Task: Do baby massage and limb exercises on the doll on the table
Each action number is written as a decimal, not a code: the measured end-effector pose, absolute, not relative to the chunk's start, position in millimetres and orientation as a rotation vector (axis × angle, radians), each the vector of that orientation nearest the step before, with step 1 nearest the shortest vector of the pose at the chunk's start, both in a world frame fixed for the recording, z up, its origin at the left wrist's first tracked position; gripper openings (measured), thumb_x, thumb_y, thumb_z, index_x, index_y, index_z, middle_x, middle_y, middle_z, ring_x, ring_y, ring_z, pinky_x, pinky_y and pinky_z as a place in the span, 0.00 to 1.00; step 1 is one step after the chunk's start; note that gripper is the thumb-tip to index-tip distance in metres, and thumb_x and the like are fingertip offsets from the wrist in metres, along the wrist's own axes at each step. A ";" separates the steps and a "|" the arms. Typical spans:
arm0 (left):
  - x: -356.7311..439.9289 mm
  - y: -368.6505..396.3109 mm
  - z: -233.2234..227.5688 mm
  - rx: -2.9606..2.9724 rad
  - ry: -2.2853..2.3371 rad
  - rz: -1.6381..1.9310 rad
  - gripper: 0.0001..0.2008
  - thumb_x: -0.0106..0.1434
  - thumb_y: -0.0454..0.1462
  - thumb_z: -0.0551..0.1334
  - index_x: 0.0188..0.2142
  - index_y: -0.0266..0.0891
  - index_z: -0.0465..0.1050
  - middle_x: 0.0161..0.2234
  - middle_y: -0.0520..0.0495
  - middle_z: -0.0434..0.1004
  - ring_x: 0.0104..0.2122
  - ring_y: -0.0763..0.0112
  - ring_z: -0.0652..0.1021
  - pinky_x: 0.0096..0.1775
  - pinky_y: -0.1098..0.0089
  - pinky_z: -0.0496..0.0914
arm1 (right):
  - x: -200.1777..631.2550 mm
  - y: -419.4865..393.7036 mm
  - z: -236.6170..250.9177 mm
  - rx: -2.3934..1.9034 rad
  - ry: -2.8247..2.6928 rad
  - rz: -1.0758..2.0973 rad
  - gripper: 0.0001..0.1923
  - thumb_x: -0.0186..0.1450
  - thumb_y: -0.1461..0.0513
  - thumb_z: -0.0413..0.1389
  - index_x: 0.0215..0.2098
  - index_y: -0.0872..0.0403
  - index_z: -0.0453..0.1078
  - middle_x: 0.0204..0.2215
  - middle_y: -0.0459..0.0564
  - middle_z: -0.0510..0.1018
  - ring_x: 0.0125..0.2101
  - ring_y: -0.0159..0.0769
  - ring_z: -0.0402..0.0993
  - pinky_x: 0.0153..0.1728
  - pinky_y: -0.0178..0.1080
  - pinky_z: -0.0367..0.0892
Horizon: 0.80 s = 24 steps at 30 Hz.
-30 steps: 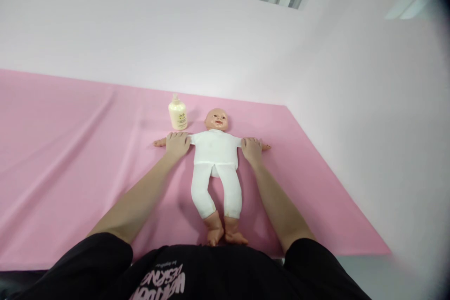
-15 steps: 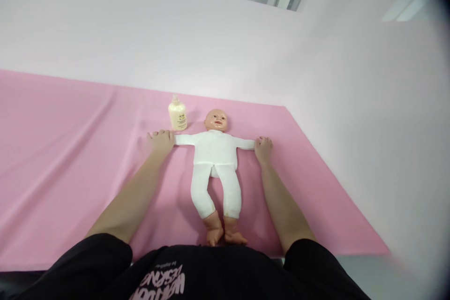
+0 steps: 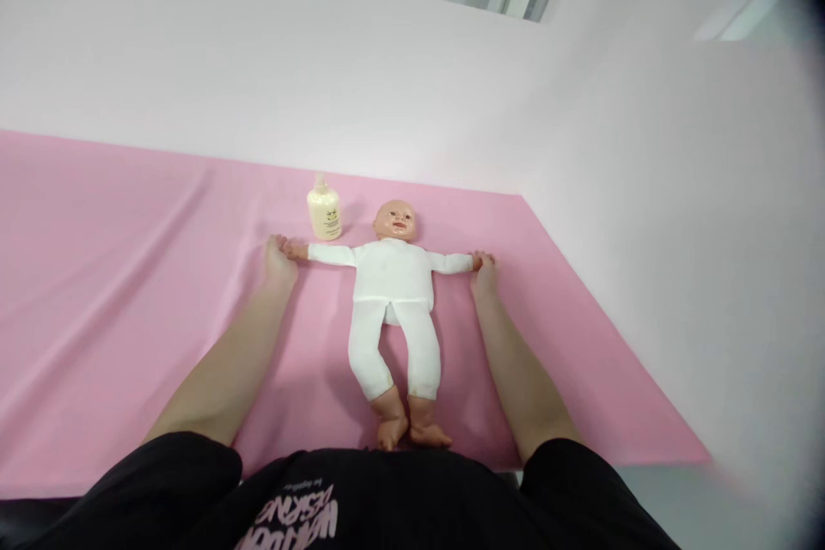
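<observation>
A baby doll (image 3: 393,271) with a white cloth body lies on its back, its head away from me and its bare feet close to my shirt. Both of its arms are stretched out to the sides. My left hand (image 3: 281,259) is closed around the doll's hand at the left, the palm turned inward. At the other side my right hand (image 3: 485,270) grips the doll's other hand, its fingers curled over it.
A pump bottle of pale yellow liquid (image 3: 324,210) stands upright beside the doll's head, near my left hand. Pink sheeting (image 3: 161,275) with some creases covers the table. White walls (image 3: 258,86) rise behind and at the right.
Both hands have slid outward from the doll's wrists to its hands and turned, so the doll's hands now show. The doll and bottle stay in place.
</observation>
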<state>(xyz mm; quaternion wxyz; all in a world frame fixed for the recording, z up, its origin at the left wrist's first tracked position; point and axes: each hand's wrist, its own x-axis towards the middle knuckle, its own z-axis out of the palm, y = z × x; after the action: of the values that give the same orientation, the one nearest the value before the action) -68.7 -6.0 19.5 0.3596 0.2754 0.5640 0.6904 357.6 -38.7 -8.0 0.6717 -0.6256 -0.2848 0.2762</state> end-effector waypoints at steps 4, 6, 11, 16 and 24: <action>-58.3 -5.4 19.1 0.419 1.243 1.866 0.17 0.70 0.46 0.35 0.31 0.41 0.51 0.30 0.50 0.61 0.32 0.74 0.74 0.43 0.66 0.72 | 348.4 -38.7 -4.8 -1.074 -0.478 0.843 0.07 0.62 0.57 0.48 0.36 0.51 0.56 0.39 0.49 0.73 0.38 0.33 0.76 0.40 0.40 0.73; -50.3 -8.5 18.1 0.313 1.093 1.888 0.17 0.69 0.49 0.41 0.30 0.41 0.52 0.30 0.50 0.62 0.32 0.75 0.73 0.43 0.67 0.72 | 347.1 -39.2 -3.3 -0.934 -0.390 0.919 0.09 0.60 0.58 0.53 0.34 0.50 0.55 0.35 0.46 0.74 0.35 0.32 0.77 0.37 0.39 0.74; -34.6 -10.8 10.2 0.223 0.927 1.876 0.08 0.65 0.36 0.56 0.31 0.42 0.57 0.32 0.52 0.67 0.35 0.74 0.74 0.45 0.67 0.71 | 347.7 -38.1 -3.7 -0.909 -0.373 0.861 0.13 0.54 0.66 0.57 0.31 0.51 0.55 0.28 0.38 0.71 0.29 0.27 0.75 0.35 0.35 0.73; -36.2 -4.9 4.8 0.215 0.973 1.878 0.04 0.67 0.33 0.51 0.34 0.43 0.58 0.36 0.50 0.72 0.37 0.71 0.76 0.44 0.63 0.72 | 350.5 -38.0 -3.3 -0.930 -0.295 0.790 0.10 0.58 0.66 0.51 0.30 0.50 0.52 0.26 0.36 0.70 0.26 0.25 0.74 0.34 0.34 0.73; -35.8 -4.6 4.0 0.299 1.045 1.932 0.02 0.69 0.35 0.49 0.39 0.44 0.58 0.40 0.48 0.73 0.39 0.73 0.77 0.44 0.64 0.72 | 348.0 -42.2 4.2 -0.977 -0.279 0.684 0.06 0.60 0.63 0.49 0.33 0.49 0.53 0.25 0.37 0.70 0.24 0.25 0.73 0.31 0.33 0.71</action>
<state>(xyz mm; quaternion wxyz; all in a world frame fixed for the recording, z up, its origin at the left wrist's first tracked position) -35.8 -4.6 4.0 0.4460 0.1207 0.4218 0.7801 348.0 -42.2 4.2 0.8181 -0.4587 -0.1308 0.3212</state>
